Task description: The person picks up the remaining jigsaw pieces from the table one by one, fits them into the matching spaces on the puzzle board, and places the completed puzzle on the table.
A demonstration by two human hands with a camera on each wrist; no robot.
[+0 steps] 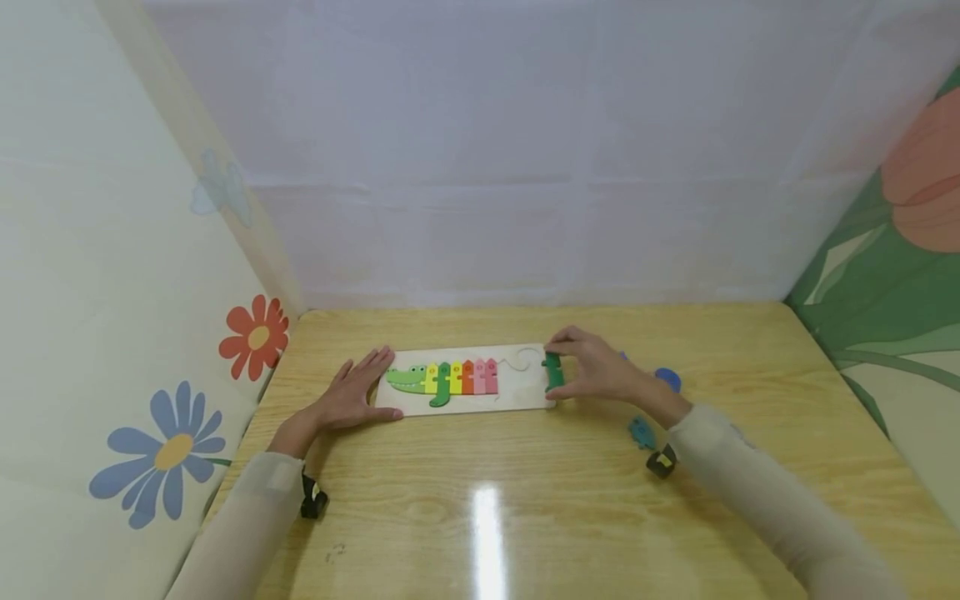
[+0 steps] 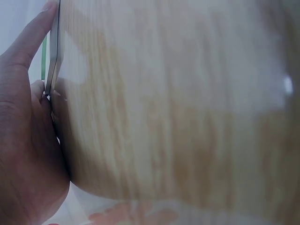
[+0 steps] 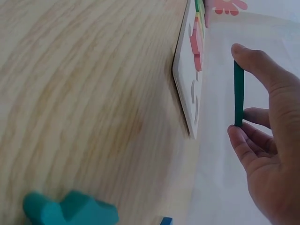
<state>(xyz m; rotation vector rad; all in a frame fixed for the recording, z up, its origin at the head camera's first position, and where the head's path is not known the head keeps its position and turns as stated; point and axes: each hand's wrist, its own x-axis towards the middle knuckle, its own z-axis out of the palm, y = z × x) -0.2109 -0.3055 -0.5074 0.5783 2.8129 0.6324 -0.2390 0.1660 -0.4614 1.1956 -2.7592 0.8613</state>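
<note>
A wooden crocodile puzzle board lies on the table. Its left part carries a light green head piece, a green leg piece and several coloured body pieces in yellow, orange and pink. My left hand rests at the board's left end, fingers straight, with the thumb along the near corner and fingertips at the far corner. Between thumb and fingertips, my right hand pinches a dark green puzzle piece by its two ends. In the right wrist view that piece is raised off the board, past its right end.
A teal piece lies on the table near the right wrist. Beyond it, a blue piece is partly hidden by the right forearm. A white cloth wall stands behind the table, with flower-patterned walls at both sides.
</note>
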